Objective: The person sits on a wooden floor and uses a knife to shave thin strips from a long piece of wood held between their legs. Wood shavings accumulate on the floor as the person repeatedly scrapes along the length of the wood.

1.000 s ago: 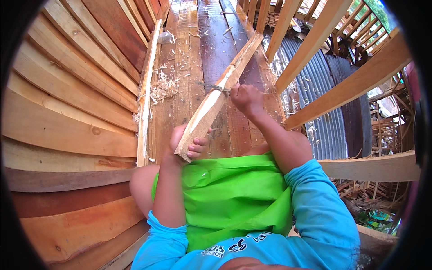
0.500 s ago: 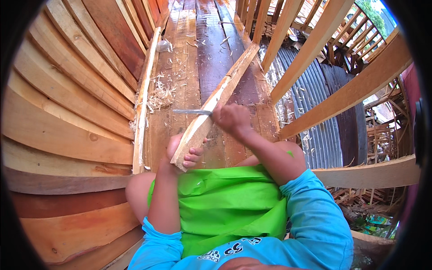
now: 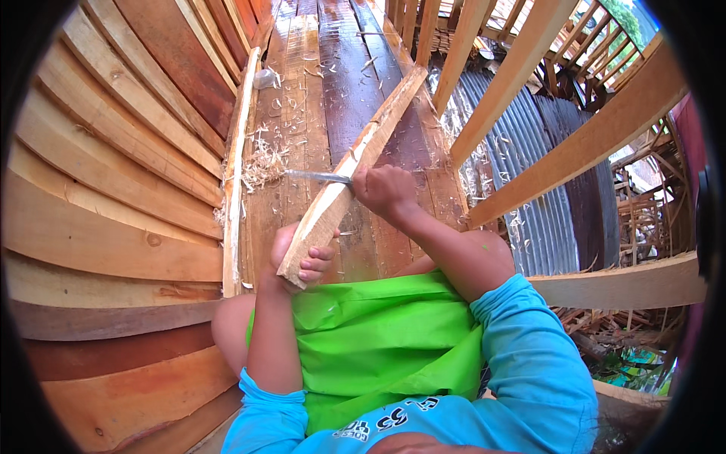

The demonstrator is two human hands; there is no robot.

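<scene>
A long squared piece of wood slants from my lap toward the upper right, with a pale, freshly cut strip along its top. My left hand is closed around its near end, fingers wrapped over the right side. In my right hand is a knife, its handle hidden by the fist. The knife's blade lies across the middle of the wood and points left, its tip near the curled shavings on the floor.
Stacked boards line the left, with a pale wooden strip along the floor's edge. A clear plastic cup stands beside it. Wooden railing slats run along the right, with corrugated metal sheets beyond. More shavings lie scattered on the plank floor.
The knife sits slightly farther up the wood, its blade now tilted a little. The wood and my left hand have shifted slightly left, and the whole view has moved a bit too.
</scene>
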